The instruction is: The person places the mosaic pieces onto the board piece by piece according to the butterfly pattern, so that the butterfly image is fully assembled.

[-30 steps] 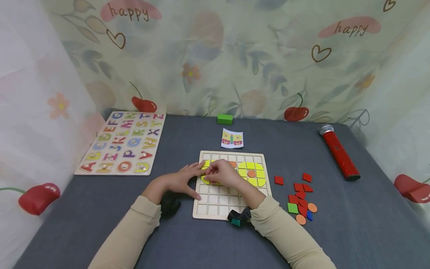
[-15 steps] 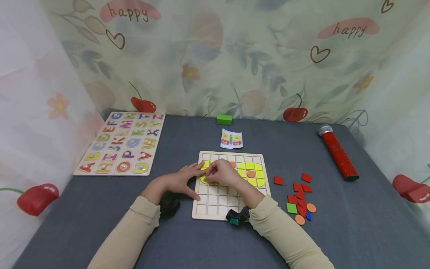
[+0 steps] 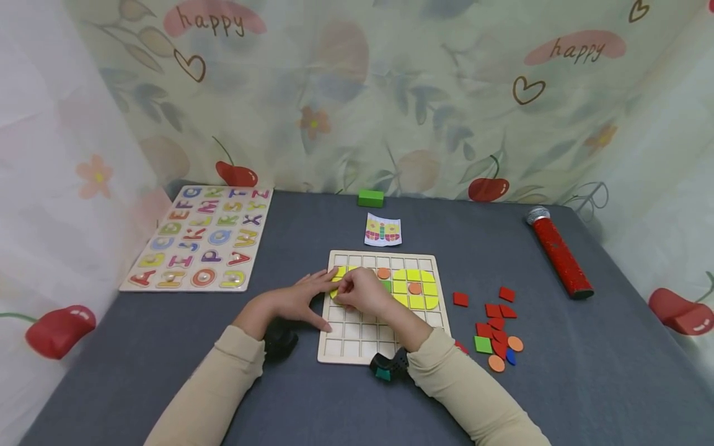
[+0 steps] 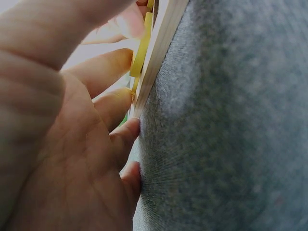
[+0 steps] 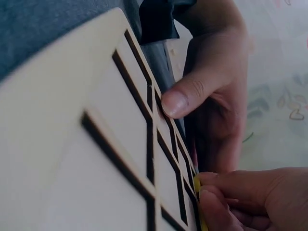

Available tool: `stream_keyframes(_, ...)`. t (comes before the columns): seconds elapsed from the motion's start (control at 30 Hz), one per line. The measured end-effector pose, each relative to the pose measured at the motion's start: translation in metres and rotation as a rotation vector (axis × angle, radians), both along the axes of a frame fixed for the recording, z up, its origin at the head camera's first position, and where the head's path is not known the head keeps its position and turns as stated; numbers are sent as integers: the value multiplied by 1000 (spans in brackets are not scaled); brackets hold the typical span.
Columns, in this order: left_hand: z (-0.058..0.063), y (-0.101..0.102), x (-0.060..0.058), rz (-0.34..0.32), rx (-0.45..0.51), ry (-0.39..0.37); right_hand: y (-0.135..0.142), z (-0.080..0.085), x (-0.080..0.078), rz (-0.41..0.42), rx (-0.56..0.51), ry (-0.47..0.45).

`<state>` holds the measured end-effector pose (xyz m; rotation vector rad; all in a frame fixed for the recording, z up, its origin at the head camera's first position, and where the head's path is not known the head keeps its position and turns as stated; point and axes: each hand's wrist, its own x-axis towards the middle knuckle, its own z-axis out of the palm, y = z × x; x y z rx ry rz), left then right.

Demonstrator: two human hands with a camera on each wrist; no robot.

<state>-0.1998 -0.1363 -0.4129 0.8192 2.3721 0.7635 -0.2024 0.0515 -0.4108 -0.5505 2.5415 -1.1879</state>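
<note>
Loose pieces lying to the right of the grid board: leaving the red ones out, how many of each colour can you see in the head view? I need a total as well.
Orange pieces: 2
Green piece: 1
Blue piece: 1
Total: 4

The head camera looks forward and down over the bench (image 3: 301, 402) toward the curtain (image 3: 413, 124), at the greatest stand-off. The left wrist camera sits close to the left grip (image 3: 290, 302), facing the gridded board (image 3: 351, 349) nearly edge-on. The right wrist camera looks low and close across the board, with the right grip (image 3: 365, 292) at lower right. All views share the board and left grip.
</note>
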Motion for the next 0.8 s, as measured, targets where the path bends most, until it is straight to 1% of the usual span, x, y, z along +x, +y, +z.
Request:
stream_keyframes(0.13,0,0,0,0,3,-5,0,1,1,0,29,37)
stream_keyframes(0.27,1,1,1,5,1,-9,1,-1,0,8,65,101)
stream_keyframes(0.5,2,-1,1,15,11,-9,3,0,2,-3,32,77)
stream_keyframes(0.8,1,0,1,29,-14,-15,6,3,1,16,102,62)
